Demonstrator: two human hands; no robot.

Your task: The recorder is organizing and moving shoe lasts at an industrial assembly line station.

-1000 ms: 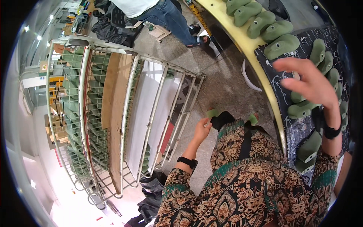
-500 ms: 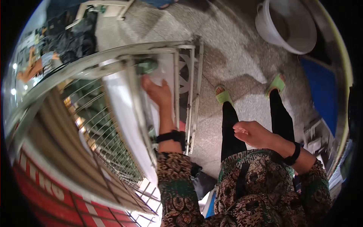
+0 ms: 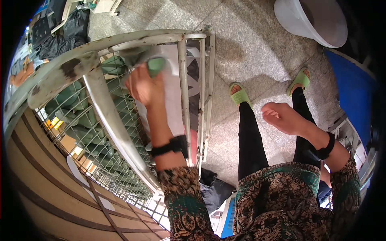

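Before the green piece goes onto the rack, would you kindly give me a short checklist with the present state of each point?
1. Left hand grips the green piece: ok, fingers closed around it.
2. Right hand free: ok, open and empty over the legs.
3. Piece inside the metal rack: ok, the hand is between its bars.
4. Room on the white shelf sheet: cannot tell, the hand covers it.
5. Wire shelves beside it: not ok, already full of green pieces.
6. Feet clear of the white bucket: ok.

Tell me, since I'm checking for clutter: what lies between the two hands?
In the head view, rack bars and bare floor separate left hand from right hand.
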